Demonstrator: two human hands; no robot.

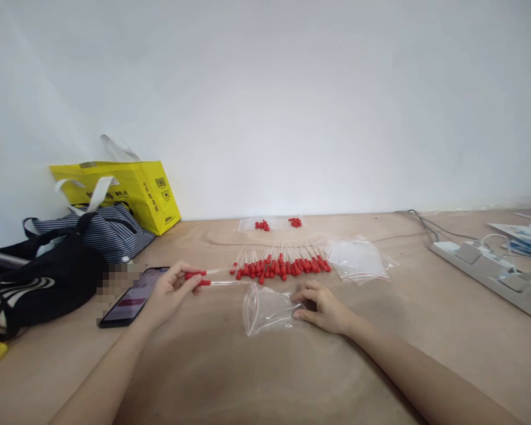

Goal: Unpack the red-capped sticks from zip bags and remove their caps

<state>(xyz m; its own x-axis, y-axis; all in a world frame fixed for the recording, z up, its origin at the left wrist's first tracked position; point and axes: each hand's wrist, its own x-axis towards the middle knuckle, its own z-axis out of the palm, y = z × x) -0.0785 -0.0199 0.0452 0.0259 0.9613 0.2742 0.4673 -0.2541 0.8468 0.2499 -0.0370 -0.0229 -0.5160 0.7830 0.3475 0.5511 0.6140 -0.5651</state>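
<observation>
My left hand (179,286) pinches red-bulbed droppers (206,283) with thin clear tubes, at least two of them. The tubes point right, and one reaches towards the mouth of a clear zip bag (265,313). On the bag's right end, my right hand (318,307) grips the plastic between thumb and fingers. The bag lies on the table with its mouth facing left, partly open. Just beyond it, a row of many more droppers (281,267) is spread out, red bulbs towards me and pale tubes pointing to the wall.
Bags holding red-bulbed droppers (262,225) lie near the wall. Flat clear bags (358,260) are stacked to the right. A phone (130,298), a black bag (48,283), a striped bag (101,230) and a yellow bag (159,200) stand left; a power strip (487,274) lies right.
</observation>
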